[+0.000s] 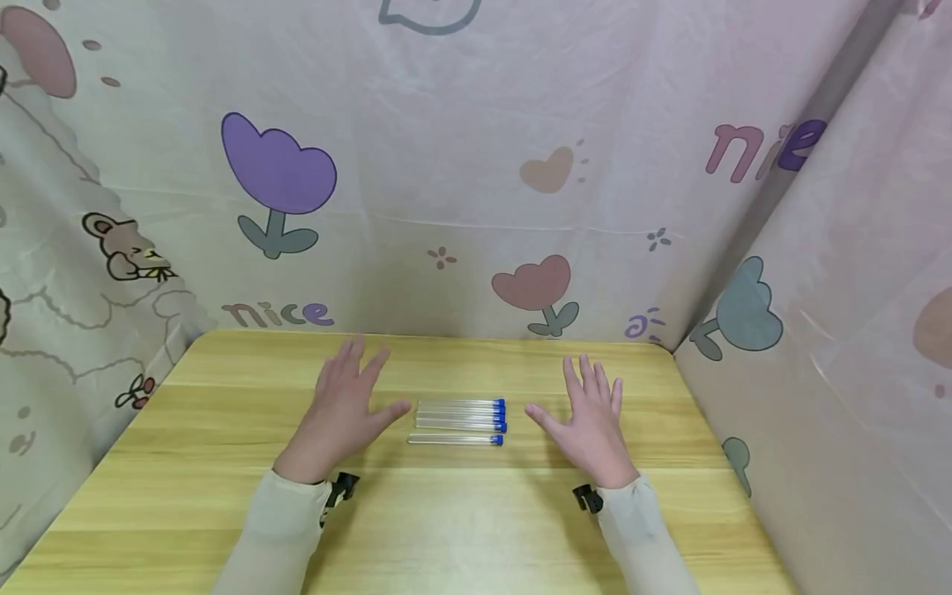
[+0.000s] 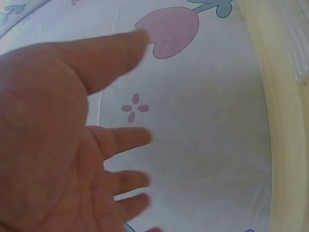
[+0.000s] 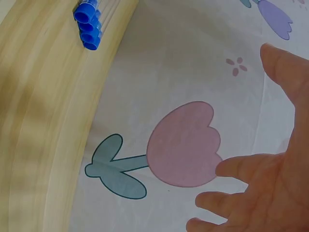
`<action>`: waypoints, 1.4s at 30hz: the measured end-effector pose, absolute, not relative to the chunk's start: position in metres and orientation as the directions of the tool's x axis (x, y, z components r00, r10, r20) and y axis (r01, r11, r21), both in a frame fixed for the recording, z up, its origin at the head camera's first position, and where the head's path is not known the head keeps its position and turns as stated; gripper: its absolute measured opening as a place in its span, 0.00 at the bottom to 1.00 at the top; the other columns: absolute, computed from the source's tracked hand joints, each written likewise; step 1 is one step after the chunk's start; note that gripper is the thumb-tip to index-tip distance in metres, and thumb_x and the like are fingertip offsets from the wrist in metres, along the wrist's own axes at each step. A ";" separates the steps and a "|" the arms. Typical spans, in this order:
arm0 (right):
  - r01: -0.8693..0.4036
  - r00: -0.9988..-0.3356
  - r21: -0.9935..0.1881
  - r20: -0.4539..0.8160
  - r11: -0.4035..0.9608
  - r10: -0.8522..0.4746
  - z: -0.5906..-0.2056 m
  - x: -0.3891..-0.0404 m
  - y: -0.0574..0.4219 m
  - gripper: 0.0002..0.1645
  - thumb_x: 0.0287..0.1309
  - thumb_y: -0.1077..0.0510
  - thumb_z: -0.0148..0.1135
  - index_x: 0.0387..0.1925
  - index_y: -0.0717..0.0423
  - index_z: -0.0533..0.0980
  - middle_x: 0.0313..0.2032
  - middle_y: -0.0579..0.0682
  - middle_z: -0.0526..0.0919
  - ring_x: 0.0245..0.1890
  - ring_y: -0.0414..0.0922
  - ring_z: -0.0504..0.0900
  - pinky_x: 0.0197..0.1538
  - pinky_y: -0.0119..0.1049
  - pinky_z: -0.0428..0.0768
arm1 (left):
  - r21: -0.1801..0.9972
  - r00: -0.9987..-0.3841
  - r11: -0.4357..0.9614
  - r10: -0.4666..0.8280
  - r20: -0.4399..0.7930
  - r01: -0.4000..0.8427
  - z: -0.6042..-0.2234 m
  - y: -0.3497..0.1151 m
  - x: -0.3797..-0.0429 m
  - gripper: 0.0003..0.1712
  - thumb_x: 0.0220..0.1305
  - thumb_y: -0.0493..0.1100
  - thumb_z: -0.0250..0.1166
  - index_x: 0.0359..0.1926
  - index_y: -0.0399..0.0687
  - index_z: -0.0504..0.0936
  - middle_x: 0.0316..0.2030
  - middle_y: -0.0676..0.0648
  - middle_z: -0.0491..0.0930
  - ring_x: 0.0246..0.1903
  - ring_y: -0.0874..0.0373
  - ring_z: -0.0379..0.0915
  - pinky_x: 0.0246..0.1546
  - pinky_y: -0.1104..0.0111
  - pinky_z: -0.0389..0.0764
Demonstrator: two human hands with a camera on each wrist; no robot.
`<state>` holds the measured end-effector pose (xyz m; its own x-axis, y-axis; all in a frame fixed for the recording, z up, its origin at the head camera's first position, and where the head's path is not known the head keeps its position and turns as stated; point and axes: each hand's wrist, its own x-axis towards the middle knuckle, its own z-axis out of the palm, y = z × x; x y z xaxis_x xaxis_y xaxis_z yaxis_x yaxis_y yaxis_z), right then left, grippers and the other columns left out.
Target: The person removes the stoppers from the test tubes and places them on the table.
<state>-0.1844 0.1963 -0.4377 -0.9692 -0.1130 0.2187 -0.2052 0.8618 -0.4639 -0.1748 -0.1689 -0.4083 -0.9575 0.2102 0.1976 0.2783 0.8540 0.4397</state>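
Several clear test tubes [image 1: 457, 411] with blue caps lie side by side at mid-table, caps toward the right. A single capped test tube [image 1: 454, 440] lies just in front of that row, slightly apart. To the left of the tubes my left hand [image 1: 338, 417] is held with fingers spread, thumb toward them, holding nothing. My right hand [image 1: 591, 430] is likewise spread on the right, its thumb toward the blue caps [image 3: 89, 24]. In the left wrist view only the clear ends of some tubes [image 2: 292, 38] show at the upper right.
The wooden table [image 1: 446, 529] meets a printed cloth [image 1: 431, 248] hanging along its back edge. More cloth hangs at the left [image 1: 74, 248] and right [image 1: 855, 372] sides. Each wrist wears a small black camera mount.
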 end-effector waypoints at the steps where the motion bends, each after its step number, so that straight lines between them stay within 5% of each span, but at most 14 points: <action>1: -0.205 -0.970 -0.463 0.217 0.862 -0.114 -0.438 -0.184 0.196 0.66 0.59 0.20 0.58 0.82 0.54 0.50 0.82 0.60 0.42 0.81 0.62 0.35 0.75 0.63 0.24 | 0.439 -0.958 0.854 0.219 0.185 0.280 -0.409 -0.168 -0.175 0.50 0.67 0.62 0.68 0.78 0.39 0.60 0.79 0.29 0.44 0.79 0.32 0.33 0.75 0.36 0.39; 7: -0.205 -0.971 -0.461 0.205 0.864 -0.121 -0.438 -0.184 0.195 0.65 0.59 0.21 0.60 0.81 0.56 0.52 0.81 0.61 0.45 0.81 0.63 0.38 0.76 0.65 0.27 | 0.435 -0.959 0.854 0.258 0.121 0.285 -0.415 -0.164 -0.177 0.35 0.69 0.55 0.69 0.68 0.39 0.75 0.69 0.32 0.70 0.69 0.32 0.64 0.67 0.38 0.66; 14: -0.210 -0.972 -0.460 0.192 0.863 -0.135 -0.438 -0.183 0.194 0.63 0.60 0.23 0.62 0.81 0.57 0.53 0.81 0.62 0.46 0.81 0.64 0.40 0.76 0.66 0.30 | 0.448 -0.967 0.865 0.254 -0.001 0.227 -0.420 -0.162 -0.176 0.26 0.68 0.51 0.70 0.61 0.42 0.81 0.55 0.41 0.84 0.54 0.42 0.81 0.56 0.46 0.79; 25: -0.187 -0.982 -0.515 0.128 0.837 -0.141 -0.436 -0.181 0.196 0.59 0.61 0.27 0.65 0.80 0.55 0.56 0.79 0.63 0.54 0.78 0.66 0.52 0.78 0.63 0.38 | 0.469 -0.958 0.861 0.271 -0.094 0.198 -0.437 -0.153 -0.183 0.19 0.63 0.46 0.74 0.53 0.47 0.85 0.46 0.46 0.85 0.44 0.51 0.81 0.47 0.52 0.82; 42: -0.142 -0.990 -0.534 0.085 0.834 -0.114 -0.439 -0.181 0.199 0.57 0.64 0.31 0.65 0.80 0.55 0.55 0.81 0.64 0.46 0.78 0.69 0.46 0.77 0.67 0.43 | 0.496 -0.945 0.841 0.307 -0.108 0.217 -0.465 -0.147 -0.190 0.17 0.60 0.42 0.76 0.50 0.43 0.86 0.36 0.52 0.84 0.35 0.59 0.77 0.43 0.57 0.81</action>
<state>-0.1810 0.1988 -0.4385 -0.9898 -0.1144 0.0846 -0.1419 0.8338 -0.5335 -0.1896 -0.1469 -0.4648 -0.9454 0.3074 -0.1081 0.2169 0.8411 0.4955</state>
